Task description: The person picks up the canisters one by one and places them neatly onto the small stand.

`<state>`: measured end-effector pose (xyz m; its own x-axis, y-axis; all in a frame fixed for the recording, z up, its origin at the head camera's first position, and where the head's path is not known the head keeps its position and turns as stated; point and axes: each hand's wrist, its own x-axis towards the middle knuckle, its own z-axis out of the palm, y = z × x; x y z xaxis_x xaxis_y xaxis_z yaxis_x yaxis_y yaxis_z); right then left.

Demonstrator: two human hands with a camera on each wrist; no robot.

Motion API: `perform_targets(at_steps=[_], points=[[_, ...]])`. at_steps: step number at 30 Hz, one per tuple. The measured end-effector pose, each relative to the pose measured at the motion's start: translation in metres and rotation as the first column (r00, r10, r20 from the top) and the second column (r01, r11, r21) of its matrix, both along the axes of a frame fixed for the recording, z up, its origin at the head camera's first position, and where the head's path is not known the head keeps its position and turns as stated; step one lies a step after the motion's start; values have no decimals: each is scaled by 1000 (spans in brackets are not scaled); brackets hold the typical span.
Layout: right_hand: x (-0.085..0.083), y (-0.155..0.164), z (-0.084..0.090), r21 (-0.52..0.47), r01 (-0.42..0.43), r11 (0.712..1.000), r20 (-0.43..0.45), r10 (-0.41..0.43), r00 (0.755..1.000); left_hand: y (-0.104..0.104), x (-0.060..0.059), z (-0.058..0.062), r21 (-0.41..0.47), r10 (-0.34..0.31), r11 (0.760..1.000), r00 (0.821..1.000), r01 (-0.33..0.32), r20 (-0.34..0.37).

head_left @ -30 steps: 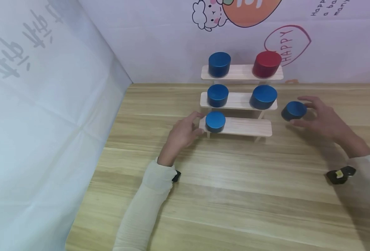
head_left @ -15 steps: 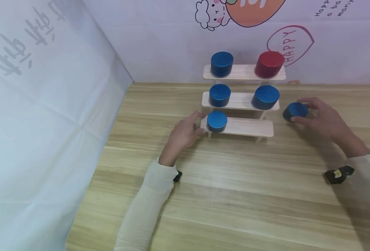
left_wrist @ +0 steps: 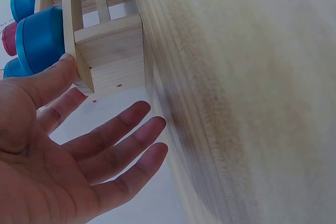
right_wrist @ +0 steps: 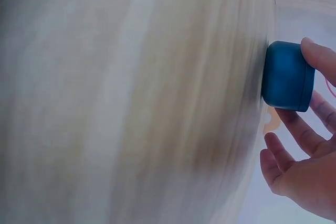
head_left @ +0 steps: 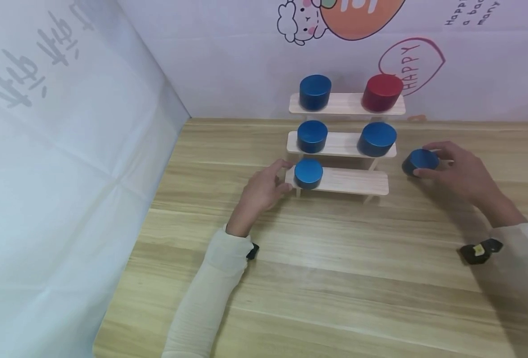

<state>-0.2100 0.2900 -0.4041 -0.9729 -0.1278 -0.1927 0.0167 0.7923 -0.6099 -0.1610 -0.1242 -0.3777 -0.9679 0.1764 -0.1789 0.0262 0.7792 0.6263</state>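
A three-step wooden display stand (head_left: 353,180) stands against the wall. My left hand (head_left: 260,190) pinches the left end of its lowest board between thumb and index finger; the other fingers (left_wrist: 126,150) stretch out loosely, touching nothing. Close to that thumb, a round blue tin (head_left: 308,174) sits on the lowest step. To the right of the stand, my right hand (head_left: 461,171) holds another blue tin (right_wrist: 286,74) by its sides, thumb in front and fingers behind. This tin is upright at the tabletop, its base touching or almost touching the wood.
The middle step bears two blue tins, one left (head_left: 312,136) and one right (head_left: 377,139). On the top step are a blue tin (head_left: 315,93) and a red tin (head_left: 382,93). A printed white cloth (head_left: 228,64) hangs behind and at the left of the wooden table (head_left: 317,278).
The right hand has lowered the blue tin slightly toward the table, and its thumb has come onto the tin's near side. The left hand stays on the stand's end.
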Motion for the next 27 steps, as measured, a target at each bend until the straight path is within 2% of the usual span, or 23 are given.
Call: perform_targets(at_steps=[11,16,21,27], points=[[10,11,1,0,28,1000,-44,-28,999,1,0,1,-1,-1,1000,1000,1,1],[21,19,1,-3,49,999,-83,-49,995,1,-1,1,9,-6,1000,1000,6,2],[34,21,1,9,75,997,-80,-74,994,-1,-1,0,23,-3,1000,1000,3,5],[46,25,7,19,79,997,-107,-76,991,-2,-3,0,46,-8,999,1000,7,21]])
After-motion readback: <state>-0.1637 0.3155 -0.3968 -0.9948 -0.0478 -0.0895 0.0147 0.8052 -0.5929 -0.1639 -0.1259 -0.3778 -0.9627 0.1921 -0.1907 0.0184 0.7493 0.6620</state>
